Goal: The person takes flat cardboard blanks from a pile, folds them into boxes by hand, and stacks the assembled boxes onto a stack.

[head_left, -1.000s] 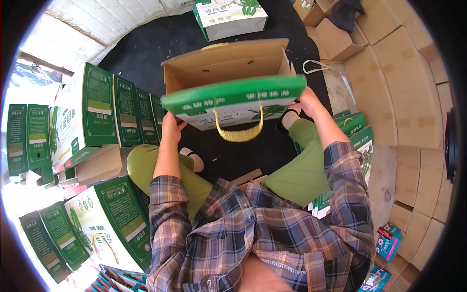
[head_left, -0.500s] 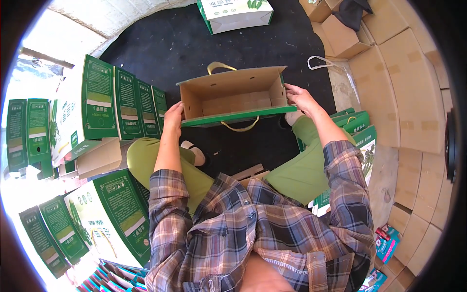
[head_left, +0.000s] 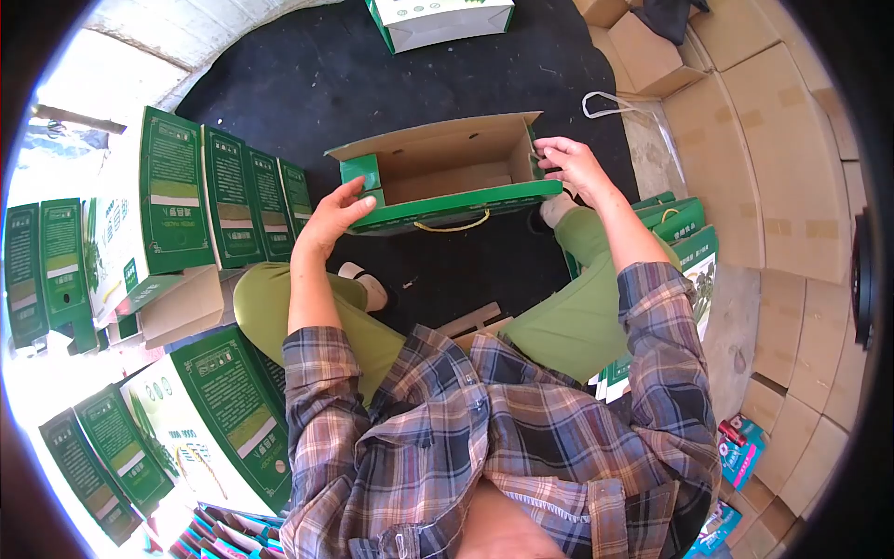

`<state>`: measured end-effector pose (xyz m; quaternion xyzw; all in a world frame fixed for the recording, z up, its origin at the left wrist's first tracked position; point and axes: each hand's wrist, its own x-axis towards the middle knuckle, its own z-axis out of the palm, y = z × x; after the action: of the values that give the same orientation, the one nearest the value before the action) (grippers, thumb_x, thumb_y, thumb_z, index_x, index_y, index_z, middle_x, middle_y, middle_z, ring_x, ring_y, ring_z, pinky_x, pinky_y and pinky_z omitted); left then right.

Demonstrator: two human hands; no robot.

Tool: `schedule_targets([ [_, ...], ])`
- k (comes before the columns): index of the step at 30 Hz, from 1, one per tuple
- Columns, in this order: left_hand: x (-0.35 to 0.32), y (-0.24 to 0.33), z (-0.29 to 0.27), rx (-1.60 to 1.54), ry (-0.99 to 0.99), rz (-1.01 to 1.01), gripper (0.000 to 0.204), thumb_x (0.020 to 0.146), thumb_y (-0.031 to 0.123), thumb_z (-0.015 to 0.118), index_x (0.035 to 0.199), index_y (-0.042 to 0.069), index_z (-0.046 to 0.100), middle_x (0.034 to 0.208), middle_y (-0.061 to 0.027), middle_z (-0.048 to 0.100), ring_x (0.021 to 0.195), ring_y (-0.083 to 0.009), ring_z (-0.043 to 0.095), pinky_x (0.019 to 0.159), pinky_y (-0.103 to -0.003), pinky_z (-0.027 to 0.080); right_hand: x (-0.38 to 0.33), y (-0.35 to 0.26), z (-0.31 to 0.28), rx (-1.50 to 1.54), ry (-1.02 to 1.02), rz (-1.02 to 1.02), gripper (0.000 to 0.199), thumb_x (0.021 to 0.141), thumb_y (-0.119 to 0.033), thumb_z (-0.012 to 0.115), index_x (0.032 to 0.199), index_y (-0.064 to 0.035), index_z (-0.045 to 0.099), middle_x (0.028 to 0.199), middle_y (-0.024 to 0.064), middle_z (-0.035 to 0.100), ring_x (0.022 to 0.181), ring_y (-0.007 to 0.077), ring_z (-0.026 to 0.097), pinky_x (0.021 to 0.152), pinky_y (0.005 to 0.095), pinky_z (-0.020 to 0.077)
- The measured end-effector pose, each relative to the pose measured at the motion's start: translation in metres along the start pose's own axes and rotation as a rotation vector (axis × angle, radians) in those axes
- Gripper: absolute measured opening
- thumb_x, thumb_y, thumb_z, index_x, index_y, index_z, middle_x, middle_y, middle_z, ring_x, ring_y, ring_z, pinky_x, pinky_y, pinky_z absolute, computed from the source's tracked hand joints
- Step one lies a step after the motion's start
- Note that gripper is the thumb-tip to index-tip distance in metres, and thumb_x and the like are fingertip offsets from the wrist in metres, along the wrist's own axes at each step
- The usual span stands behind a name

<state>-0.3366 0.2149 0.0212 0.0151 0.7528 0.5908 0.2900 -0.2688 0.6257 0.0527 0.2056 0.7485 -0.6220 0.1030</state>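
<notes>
An open-topped cardboard gift box (head_left: 456, 200), green outside and brown inside, stands in front of me between my knees. A yellow cord handle (head_left: 452, 224) hangs from its near side. My left hand (head_left: 333, 219) is at the box's left end, thumb and fingers apart, fingertips by a green end flap (head_left: 361, 171) that leans inward over the opening. At the right end is my right hand (head_left: 573, 168), its fingers stretched out and spread, their tips at the edge of the end wall. What those fingertips touch is partly hidden.
Green-and-white boxes (head_left: 177, 196) stand in rows on my left. Flattened green boxes (head_left: 684, 228) lie by my right knee. Another green-and-white box (head_left: 447, 23) stands on the black floor sheet (head_left: 279, 84) ahead. Brown cartons (head_left: 782, 149) are stacked along the right.
My left hand has let go of the box's left side and shifted over its corner. The left green flap now leans inward. My right hand's fingers have spread at the right end.
</notes>
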Motion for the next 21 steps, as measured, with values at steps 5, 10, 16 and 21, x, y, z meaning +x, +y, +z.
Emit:
schedule_targets([
  [5,-0.007,0.007,0.000,0.216,-0.109,0.039,0.076,0.075,0.026,0.076,0.138,0.006,0.039,0.131,-0.0181,0.049,0.127,-0.0277,0.041,0.105,-0.039,0.030,0.000,-0.002,0.004,-0.087,-0.095,0.007,0.043,0.093,-0.035,0.052,0.125,-0.0076,0.055,0.115,0.0078,0.059,0.103,0.0167,0.055,0.083,0.0350,0.0462],
  [10,0.002,0.000,0.002,0.084,0.081,0.044,0.069,0.075,0.020,0.074,0.134,0.001,0.043,0.125,-0.0179,0.055,0.116,-0.0263,0.052,0.098,-0.035,0.039,0.001,0.001,0.012,-0.066,-0.169,0.032,0.051,0.091,-0.044,0.054,0.126,-0.0079,0.054,0.118,0.0077,0.058,0.105,0.0177,0.055,0.085,0.0353,0.0456],
  [16,0.019,-0.027,0.019,0.678,0.492,0.443,0.046,0.070,0.009,0.071,0.114,0.012,0.060,0.105,-0.0141,0.056,0.098,-0.0325,0.055,0.086,-0.040,0.047,0.007,0.013,0.012,-0.622,0.109,-0.312,0.047,0.082,-0.032,0.066,0.121,-0.0078,0.057,0.119,0.0124,0.057,0.108,0.0286,0.055,0.091,0.0382,0.0448],
  [21,0.012,-0.025,0.039,0.907,0.506,0.414,0.040,0.072,0.004,0.067,0.110,0.015,0.063,0.114,-0.0089,0.053,0.106,-0.0291,0.051,0.085,-0.039,0.048,-0.025,0.005,0.042,-1.152,0.049,-0.469,0.063,0.066,-0.018,0.077,0.124,-0.0103,0.052,0.130,0.0117,0.047,0.124,0.0304,0.040,0.097,0.0410,0.0409],
])
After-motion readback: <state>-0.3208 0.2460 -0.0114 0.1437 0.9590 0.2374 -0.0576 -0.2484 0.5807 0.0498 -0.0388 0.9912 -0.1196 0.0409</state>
